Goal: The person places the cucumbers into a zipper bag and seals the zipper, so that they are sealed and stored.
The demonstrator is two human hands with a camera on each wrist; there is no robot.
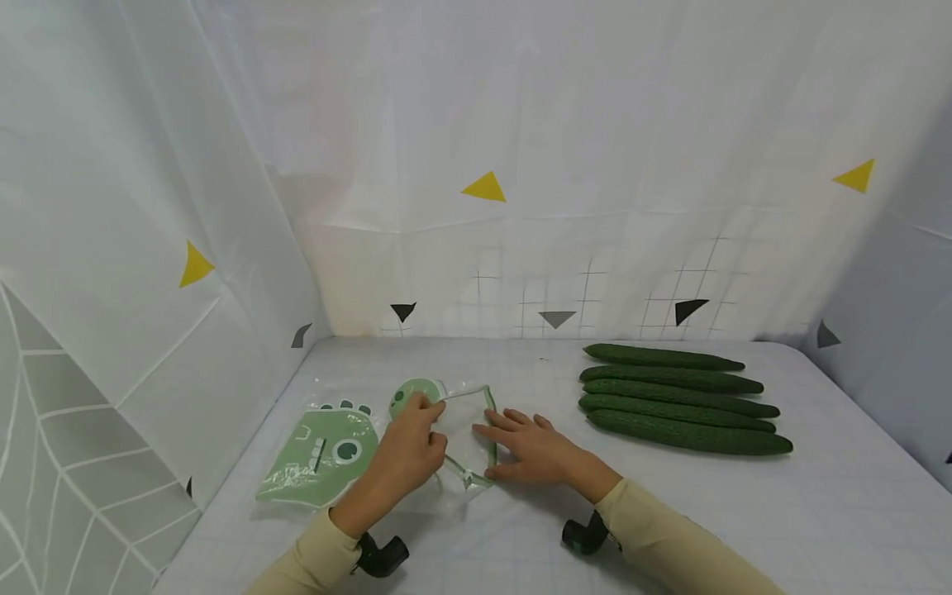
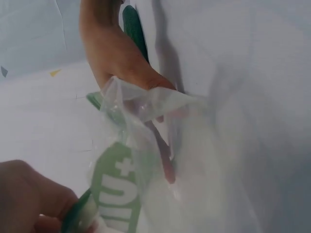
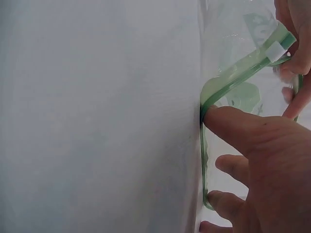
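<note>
Clear slider-zip bag (image 1: 463,430) with green trim lies on the white tabletop (image 1: 706,521) between both hands: the left hand (image 1: 406,446) pinches its edge; the right hand (image 1: 534,450), fingers spread, touches the opposite rim.

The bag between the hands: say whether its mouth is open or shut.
Open: in the head view, the bag has its green edges spread into a wide loop between the left hand and right hand.

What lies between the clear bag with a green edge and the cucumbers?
In the head view: the right grip, its fingers at the clear bag's edge, then bare tabletop up to the cucumbers.
</note>
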